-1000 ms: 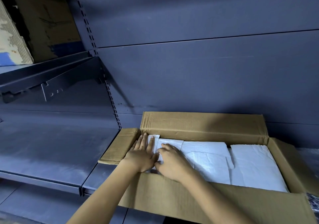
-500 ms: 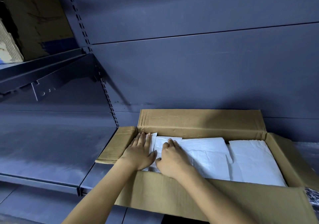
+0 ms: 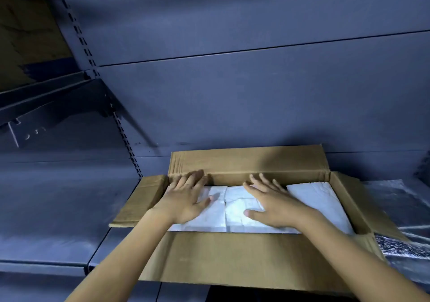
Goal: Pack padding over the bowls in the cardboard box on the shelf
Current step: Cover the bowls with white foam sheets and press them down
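Sitting on shelf, lower centre of frame: cardboard box, flaps open. Pressing flat, fingers spread: left hand, right hand, on white padding filling box; bowls hidden beneath. Risking seams gaping under uneven pressing, probably exposing bowls.

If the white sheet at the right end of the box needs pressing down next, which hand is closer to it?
Probably the right hand: it lies flat on the middle padding, right beside that right-end sheet, while the left hand lies at the left end.
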`<state>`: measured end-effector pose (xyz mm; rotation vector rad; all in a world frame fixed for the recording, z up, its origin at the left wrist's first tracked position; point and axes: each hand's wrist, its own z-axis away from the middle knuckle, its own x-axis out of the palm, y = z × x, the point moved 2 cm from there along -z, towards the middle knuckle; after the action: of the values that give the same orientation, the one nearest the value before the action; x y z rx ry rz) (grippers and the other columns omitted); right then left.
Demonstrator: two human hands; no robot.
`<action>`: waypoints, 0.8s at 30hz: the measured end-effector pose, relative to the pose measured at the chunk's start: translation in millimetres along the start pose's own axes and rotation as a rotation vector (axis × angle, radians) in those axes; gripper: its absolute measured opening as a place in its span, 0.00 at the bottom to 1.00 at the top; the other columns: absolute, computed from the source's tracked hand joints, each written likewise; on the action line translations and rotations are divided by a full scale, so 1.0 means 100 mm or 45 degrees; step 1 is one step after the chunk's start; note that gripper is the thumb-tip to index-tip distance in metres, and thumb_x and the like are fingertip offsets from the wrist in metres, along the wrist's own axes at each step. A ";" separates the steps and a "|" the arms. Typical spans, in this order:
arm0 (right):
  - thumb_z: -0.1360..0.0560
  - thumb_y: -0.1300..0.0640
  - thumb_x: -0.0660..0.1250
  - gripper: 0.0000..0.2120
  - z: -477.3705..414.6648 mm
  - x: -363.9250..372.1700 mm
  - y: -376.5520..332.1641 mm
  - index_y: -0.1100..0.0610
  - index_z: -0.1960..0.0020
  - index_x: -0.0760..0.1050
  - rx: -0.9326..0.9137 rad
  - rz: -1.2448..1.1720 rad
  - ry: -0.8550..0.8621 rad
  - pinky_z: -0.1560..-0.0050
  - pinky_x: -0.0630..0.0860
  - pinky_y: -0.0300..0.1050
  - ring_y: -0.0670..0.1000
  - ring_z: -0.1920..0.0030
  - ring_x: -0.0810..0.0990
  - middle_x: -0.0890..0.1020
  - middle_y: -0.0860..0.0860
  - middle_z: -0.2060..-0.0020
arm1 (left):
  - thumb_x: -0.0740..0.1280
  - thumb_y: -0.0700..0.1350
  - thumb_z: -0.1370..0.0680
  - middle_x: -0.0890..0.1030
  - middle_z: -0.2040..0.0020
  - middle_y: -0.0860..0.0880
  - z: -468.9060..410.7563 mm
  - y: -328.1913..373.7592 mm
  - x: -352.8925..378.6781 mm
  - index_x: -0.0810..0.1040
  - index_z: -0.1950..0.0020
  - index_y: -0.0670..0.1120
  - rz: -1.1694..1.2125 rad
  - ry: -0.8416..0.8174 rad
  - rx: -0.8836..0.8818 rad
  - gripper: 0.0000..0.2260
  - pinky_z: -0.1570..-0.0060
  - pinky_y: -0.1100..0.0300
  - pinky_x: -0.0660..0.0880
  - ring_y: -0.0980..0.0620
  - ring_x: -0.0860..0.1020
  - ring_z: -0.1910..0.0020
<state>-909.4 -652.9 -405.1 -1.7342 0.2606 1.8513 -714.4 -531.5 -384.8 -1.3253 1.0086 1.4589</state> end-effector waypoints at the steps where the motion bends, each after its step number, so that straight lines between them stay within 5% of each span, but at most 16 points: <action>1: 0.23 0.38 0.54 0.36 0.05 -0.01 0.10 0.49 0.23 0.42 0.020 0.070 -0.077 0.25 0.37 0.49 0.48 0.25 0.35 0.37 0.47 0.24 | 0.28 0.77 0.39 0.45 0.20 0.54 -0.05 0.11 -0.03 0.47 0.21 0.52 0.028 -0.026 0.085 0.52 0.26 0.56 0.40 0.53 0.44 0.22; 5: 0.31 0.27 0.46 0.46 0.16 0.05 0.22 0.52 0.24 0.37 0.053 0.147 -0.244 0.25 0.37 0.49 0.48 0.25 0.35 0.36 0.48 0.24 | 0.49 0.63 0.19 0.40 0.21 0.50 -0.28 0.55 0.08 0.40 0.21 0.51 0.003 -0.127 0.316 0.33 0.25 0.56 0.35 0.53 0.39 0.22; 7: 0.45 0.23 0.35 0.57 0.17 0.10 0.23 0.53 0.24 0.36 0.052 0.125 -0.264 0.26 0.37 0.48 0.47 0.25 0.34 0.36 0.47 0.24 | 0.50 0.61 0.19 0.38 0.21 0.49 -0.35 0.66 0.23 0.39 0.21 0.51 -0.019 -0.183 0.327 0.32 0.24 0.53 0.36 0.52 0.38 0.22; 10: 0.51 0.24 0.30 0.60 0.15 0.14 0.26 0.54 0.24 0.36 0.059 0.139 -0.248 0.27 0.36 0.48 0.47 0.25 0.34 0.35 0.47 0.25 | 0.49 0.61 0.18 0.37 0.21 0.48 -0.39 0.71 0.42 0.38 0.22 0.53 -0.082 -0.250 0.309 0.31 0.25 0.53 0.35 0.52 0.37 0.22; 15: 0.40 0.24 0.36 0.53 0.21 0.09 0.27 0.54 0.24 0.36 0.100 0.038 -0.193 0.26 0.35 0.48 0.46 0.26 0.33 0.33 0.45 0.26 | 0.38 0.66 0.24 0.42 0.21 0.51 -0.32 0.67 0.26 0.44 0.21 0.51 -0.016 -0.013 0.269 0.34 0.25 0.56 0.36 0.53 0.41 0.22; 19: 0.21 0.38 0.44 0.34 0.34 -0.13 0.59 0.57 0.23 0.40 0.352 -0.045 -0.004 0.25 0.40 0.50 0.51 0.24 0.35 0.35 0.51 0.25 | 0.42 0.56 0.26 0.63 0.24 0.47 -0.13 0.16 0.01 0.63 0.25 0.42 0.236 0.460 0.112 0.34 0.26 0.51 0.55 0.46 0.61 0.24; 24: 0.20 0.41 0.48 0.32 0.48 -0.06 0.78 0.53 0.23 0.39 0.524 -0.012 -0.241 0.26 0.43 0.52 0.58 0.24 0.38 0.36 0.55 0.24 | 0.49 0.47 0.16 0.39 0.21 0.45 -0.05 -0.39 0.35 0.39 0.22 0.42 0.142 -0.092 -0.196 0.27 0.24 0.57 0.39 0.48 0.38 0.22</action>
<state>-991.6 -692.7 -412.2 -1.2722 0.5157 1.7888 -676.2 -522.1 -420.0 -1.3322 0.9517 1.6854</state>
